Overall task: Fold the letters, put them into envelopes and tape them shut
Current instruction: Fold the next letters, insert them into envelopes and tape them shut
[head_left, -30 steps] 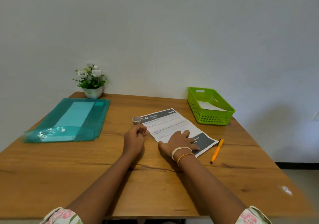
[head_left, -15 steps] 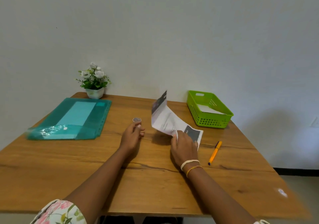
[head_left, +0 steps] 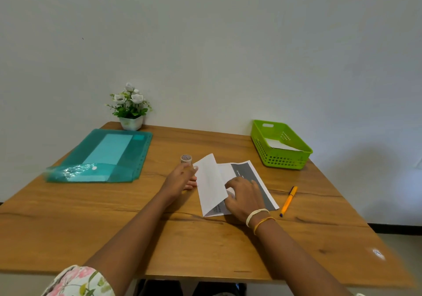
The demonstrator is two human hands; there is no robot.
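A printed letter [head_left: 210,181] with a dark band lies in the middle of the wooden table [head_left: 159,238]. Its left part is folded over and stands slightly raised, white back up. My right hand [head_left: 245,198] rests on the letter with curled fingers at the folded flap's edge, holding it. My left hand [head_left: 180,178] sits at the letter's left side, its fingertips touching the paper's upper corner. A small roll of tape [head_left: 186,158] stands just beyond my left hand. White envelopes [head_left: 278,144] lie inside the green basket [head_left: 285,158] at the back right.
An orange pen [head_left: 288,201] lies right of the letter. A teal plastic folder [head_left: 102,156] lies at the back left. A small potted plant [head_left: 130,108] stands against the wall. The table's right edge is near the basket.
The letter lay flat, then my right hand lifted one end up and swung it over. Now the sheet is back on the table, folded over. My left hand stayed by the tape.
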